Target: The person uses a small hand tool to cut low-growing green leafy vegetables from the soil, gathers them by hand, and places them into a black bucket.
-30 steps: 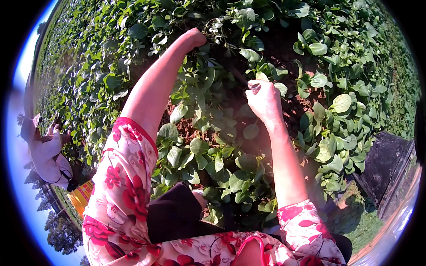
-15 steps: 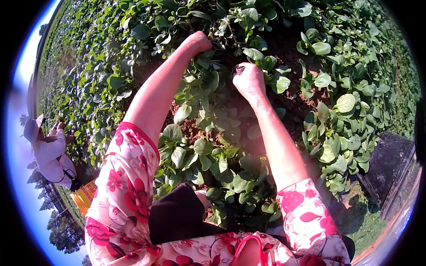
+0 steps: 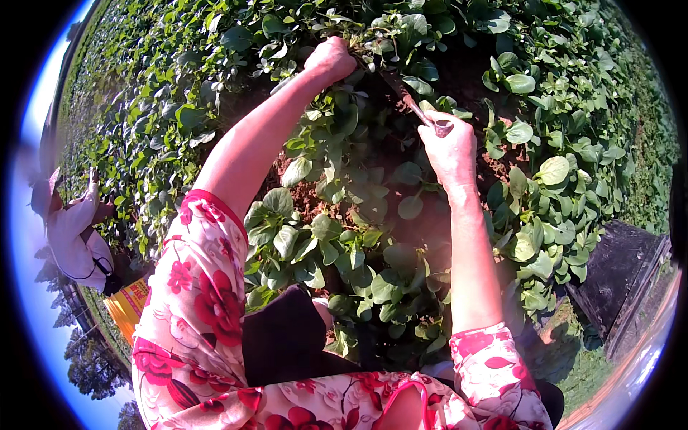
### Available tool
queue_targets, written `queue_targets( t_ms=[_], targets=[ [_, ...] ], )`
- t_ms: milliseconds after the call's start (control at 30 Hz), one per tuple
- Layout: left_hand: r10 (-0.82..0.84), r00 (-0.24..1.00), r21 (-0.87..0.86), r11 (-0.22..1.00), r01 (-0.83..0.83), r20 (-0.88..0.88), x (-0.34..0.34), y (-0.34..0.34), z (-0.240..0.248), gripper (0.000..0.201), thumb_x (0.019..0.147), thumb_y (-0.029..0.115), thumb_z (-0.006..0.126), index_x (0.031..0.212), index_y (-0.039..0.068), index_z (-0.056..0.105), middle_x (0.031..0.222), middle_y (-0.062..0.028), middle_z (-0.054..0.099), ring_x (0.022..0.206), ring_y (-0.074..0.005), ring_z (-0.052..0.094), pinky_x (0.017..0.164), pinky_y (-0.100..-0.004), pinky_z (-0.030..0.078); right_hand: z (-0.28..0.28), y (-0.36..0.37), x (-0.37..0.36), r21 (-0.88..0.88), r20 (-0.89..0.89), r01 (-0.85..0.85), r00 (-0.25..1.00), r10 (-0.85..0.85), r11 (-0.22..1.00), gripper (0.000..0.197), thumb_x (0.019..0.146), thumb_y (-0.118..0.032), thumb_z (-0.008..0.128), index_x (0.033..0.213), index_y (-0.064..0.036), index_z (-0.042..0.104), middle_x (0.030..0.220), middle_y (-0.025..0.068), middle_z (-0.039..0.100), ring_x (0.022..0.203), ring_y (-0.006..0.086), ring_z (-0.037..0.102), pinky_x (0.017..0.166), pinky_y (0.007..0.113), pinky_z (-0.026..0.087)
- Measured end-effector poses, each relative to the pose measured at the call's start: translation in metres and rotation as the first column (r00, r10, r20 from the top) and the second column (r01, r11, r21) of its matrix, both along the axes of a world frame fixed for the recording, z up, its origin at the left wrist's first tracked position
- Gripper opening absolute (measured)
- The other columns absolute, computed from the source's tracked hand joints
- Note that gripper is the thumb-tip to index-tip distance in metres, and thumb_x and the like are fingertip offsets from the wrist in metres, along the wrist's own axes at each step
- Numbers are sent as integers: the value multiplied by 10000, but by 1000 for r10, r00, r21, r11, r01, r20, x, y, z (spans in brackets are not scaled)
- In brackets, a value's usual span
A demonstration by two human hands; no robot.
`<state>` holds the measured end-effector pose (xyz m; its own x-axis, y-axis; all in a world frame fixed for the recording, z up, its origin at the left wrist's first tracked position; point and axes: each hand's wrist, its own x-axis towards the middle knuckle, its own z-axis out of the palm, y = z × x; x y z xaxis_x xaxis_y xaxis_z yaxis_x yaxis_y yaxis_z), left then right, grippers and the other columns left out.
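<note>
My right hand (image 3: pixel 451 149) is closed around the handle of a knife (image 3: pixel 408 100) with a hollow, round metal handle end. Its narrow blade points up and left among the leaves, and the tip is lost in shade. Farther off and to the left, my left hand (image 3: pixel 332 60) is closed low in the greenery, at a clump of small-leaved green plants (image 3: pixel 367 44). Its fingertips are mostly hidden, but stems appear gathered in them. Broad-leaved leafy greens (image 3: pixel 287 240) grow between and below my forearms.
Dark fabric (image 3: pixel 283 330) covers my leg at the bottom. A black crate (image 3: pixel 616 269) stands at the right beside the row. At the far left another person (image 3: pixel 79 233) bends over the plants, near a yellow-orange container (image 3: pixel 129 304). Reddish soil (image 3: pixel 494 168) shows between plants.
My right hand has moved right and slightly nearer, bringing the knife's blade into sight. My left hand has shifted slightly right and farther away, still closed. The other person's arm has moved.
</note>
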<state>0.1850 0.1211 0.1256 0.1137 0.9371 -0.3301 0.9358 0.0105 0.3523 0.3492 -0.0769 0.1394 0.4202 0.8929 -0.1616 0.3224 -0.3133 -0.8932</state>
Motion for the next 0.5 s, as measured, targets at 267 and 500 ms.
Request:
queue_targets(
  t_ms=[267, 500],
  targets=[
    [202, 712, 75, 939, -336, 672, -117, -12, 119, 201, 788, 159, 689, 944, 33, 673, 776, -54, 657, 602, -120, 600, 533, -282, 479, 45, -58, 16, -346, 214, -330, 883, 417, 878, 257, 739, -45, 639, 993, -14, 669, 794, 168, 673, 726, 253, 670, 697, 324, 513],
    [554, 450, -269, 789, -553, 700, -195, -122, 98, 243, 796, 128, 651, 1019, 33, 652, 787, -64, 656, 618, -151, 611, 520, -299, 494, 28, -39, -35, -253, 435, -531, 684, 585, 809, 296, 719, -38, 564, 991, -67, 677, 864, 178, 661, 797, 334, 646, 747, 384, 527]
  ],
)
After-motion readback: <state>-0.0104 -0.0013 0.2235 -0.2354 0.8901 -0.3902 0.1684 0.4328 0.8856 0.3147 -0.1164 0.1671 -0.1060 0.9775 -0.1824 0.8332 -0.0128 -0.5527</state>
